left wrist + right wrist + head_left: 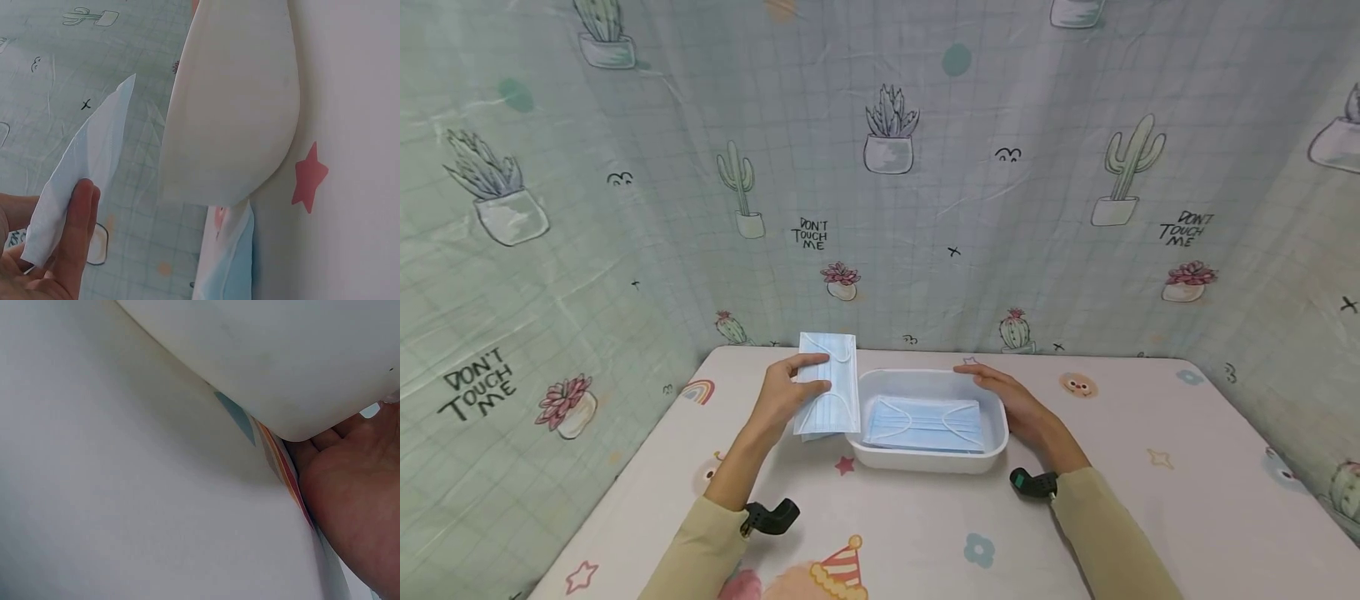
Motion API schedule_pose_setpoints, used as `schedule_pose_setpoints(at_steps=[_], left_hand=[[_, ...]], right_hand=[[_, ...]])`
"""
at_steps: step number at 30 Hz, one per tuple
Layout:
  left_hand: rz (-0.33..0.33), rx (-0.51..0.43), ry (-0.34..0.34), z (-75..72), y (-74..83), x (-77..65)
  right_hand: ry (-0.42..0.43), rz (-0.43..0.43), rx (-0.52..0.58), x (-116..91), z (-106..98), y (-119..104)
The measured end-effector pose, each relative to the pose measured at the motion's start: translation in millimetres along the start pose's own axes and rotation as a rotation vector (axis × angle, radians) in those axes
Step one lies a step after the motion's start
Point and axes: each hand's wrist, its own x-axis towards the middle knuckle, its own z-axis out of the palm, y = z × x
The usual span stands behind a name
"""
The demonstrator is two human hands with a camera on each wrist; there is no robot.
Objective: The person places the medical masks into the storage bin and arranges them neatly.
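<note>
My left hand [786, 392] pinches a light blue disposable face mask [842, 408] between thumb and fingers, above the left end of a white plastic tub [925, 461]. From the left wrist, the held mask [87, 156] shows nearly edge-on, apart from the tub [231, 106]. More blue masks [925, 425] lie flat inside the tub, white ear loops on top. Another mask [234, 262] lies on the table left of the tub, mostly hidden in the head view. At the tub's far right corner rests my right hand [1018, 408], fingers stretched along the rim; its palm [356, 481] faces the tub.
The pale table [925, 533] has printed stars, flowers and cartoon figures. A curtain [880, 208] with cactus prints hangs behind it and along both sides. Each wrist carries a small black camera, one at the left sleeve [771, 517], one at the right [1033, 483].
</note>
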Motion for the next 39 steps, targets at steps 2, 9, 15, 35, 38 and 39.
schedule_pose_setpoints(at_steps=[2,9,15,35,38,39], left_hand=[[0.0,0.0,0.001,1.1,0.6,-0.3],[-0.015,-0.008,-0.025,8.7,2.2,0.1],[0.014,-0.005,-0.064,16.8,7.9,2.6],[0.031,0.11,-0.265,39.2,34.2,30.9],[0.045,0.114,-0.303,40.9,36.9,37.7],[0.053,0.116,-0.317,41.5,37.9,40.1]], right_hand=[[-0.011,-0.001,0.0,0.9,0.0,-0.4],[-0.009,0.002,-0.003,2.4,1.2,-2.4],[-0.017,-0.005,0.007,1.8,1.2,-1.8],[-0.026,-0.025,0.002,0.1,-1.7,-1.0],[-0.027,-0.027,0.0,0.3,-2.1,-0.9],[-0.028,-0.027,0.002,0.5,-2.2,-0.7]])
